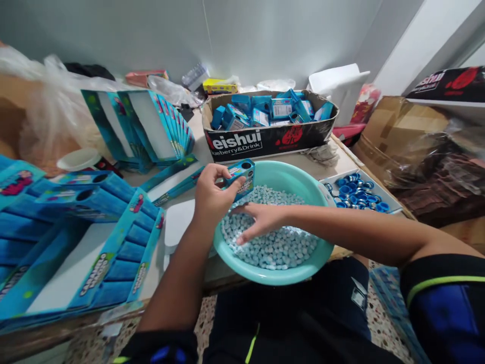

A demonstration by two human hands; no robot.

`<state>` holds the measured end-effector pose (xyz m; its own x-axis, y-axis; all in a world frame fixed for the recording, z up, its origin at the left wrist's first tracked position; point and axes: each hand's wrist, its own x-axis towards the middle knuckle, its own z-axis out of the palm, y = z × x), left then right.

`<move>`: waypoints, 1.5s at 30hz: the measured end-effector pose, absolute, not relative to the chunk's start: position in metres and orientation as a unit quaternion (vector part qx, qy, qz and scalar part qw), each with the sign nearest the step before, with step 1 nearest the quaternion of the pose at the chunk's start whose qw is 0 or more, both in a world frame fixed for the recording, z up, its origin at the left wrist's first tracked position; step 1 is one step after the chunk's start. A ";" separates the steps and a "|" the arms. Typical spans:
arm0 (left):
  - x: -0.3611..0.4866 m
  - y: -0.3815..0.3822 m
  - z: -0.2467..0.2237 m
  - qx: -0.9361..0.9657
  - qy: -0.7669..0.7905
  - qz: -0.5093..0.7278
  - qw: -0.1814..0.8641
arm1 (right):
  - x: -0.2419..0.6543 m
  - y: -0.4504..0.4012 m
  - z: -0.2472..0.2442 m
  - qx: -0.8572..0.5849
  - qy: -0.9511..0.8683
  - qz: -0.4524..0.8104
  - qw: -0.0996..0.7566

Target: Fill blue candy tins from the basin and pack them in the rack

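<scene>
My left hand [216,191] grips a small blue candy box [245,174] with a round dark hole in its top, over the left rim of a turquoise basin [280,277]. Pale blue and white candies [282,247] fill the lower part of the basin. Just below the box, my right hand [259,220] reaches into the candies with thumb and fingers apart. Some of its fingertips are hidden among the candies, and I see nothing held in it.
Behind the basin, a black carton [271,144] holds many blue boxes. At right, a white tray [392,205] contains blue caps [352,189]. Blue display boxes [113,253] crowd the left, beside a white device [178,222]. More display boxes [147,121] stand behind, near a white cup [81,159].
</scene>
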<state>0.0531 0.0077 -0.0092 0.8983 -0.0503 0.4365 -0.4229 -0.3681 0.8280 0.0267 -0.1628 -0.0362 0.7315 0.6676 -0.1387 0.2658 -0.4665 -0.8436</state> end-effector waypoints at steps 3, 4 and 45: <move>0.051 0.007 -0.008 0.832 -0.169 0.149 0.507 | 0.022 -0.164 -0.029 -0.812 -0.312 0.261 0.419; 0.050 0.007 -0.007 0.837 -0.174 0.143 0.499 | 0.022 -0.164 -0.028 -0.812 -0.318 0.268 0.410; 0.042 0.008 0.000 0.888 -0.215 -0.108 0.391 | 0.052 -0.183 0.004 -0.624 -0.128 0.059 0.768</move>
